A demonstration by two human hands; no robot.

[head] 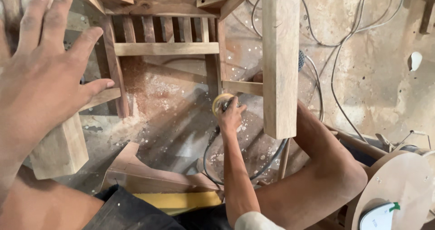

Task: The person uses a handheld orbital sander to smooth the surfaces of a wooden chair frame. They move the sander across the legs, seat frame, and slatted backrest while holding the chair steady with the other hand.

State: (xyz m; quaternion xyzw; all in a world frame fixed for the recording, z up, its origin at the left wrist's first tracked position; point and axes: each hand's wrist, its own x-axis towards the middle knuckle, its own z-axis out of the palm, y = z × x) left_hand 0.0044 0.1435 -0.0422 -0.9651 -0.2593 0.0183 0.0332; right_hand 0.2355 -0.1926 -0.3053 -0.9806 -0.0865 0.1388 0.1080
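Loose cables (337, 44) trail across the dusty floor (380, 85) beside a round wooden disc (398, 184).

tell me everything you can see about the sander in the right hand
The sander is a small corded power tool with a round yellowish disc, gripped by the right hand. Its disc sits by the wooden chair frame, near a rail; actual contact is unclear. A dark cable loops from it across the dusty floor. Its body is mostly hidden.
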